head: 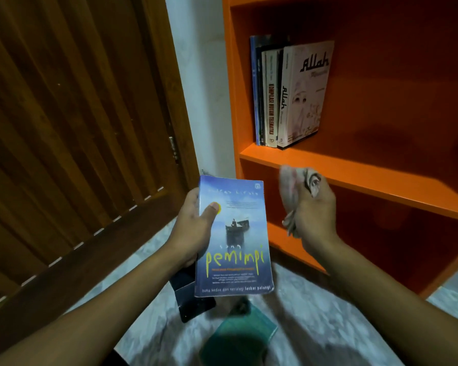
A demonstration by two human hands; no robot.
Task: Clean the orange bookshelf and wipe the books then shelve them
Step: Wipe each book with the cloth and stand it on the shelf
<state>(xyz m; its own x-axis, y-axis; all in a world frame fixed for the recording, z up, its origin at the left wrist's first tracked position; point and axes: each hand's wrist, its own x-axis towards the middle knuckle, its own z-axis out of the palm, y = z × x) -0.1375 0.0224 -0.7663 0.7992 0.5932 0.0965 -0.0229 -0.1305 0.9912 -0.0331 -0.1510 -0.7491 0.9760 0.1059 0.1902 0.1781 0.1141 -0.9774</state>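
in the head view, a blue paperback [234,239] is held up in front of the orange bookshelf [354,170] by the left hand [193,228]. the book is gripped along its left edge, the thumb laid across the front cover and the fingers curled behind the spine side, out of sight. the cover faces the camera and the book is tilted slightly. a crumpled cloth [296,196] is clutched in the right hand [312,215], whose fingers are closed round the bunched fabric; the cloth is blurred and is held just beside the book's right edge, apart from it.

on the upper shelf a row of shelved books [288,93] is seen standing upright near the left wall, the outermost one turned so that its pale cover shows. the shelf below is seen without books in the part that is visible. on the pale floor [315,313], under the held paperback, a dark book [193,299] and a green book [238,336] are lying, presumably awaiting wiping.

the paperback is judged to be light and flexible, with worn lower corners that could be bent further; a grip along the spine edge, as now, is thought best, since the cover is left free for the cloth. the glossy cover may be somewhat slippery, so firm thumb pressure is advised while it is wiped. the cloth is soft and can be reshaped at will.

a wooden door [77,141] is seen at the left.
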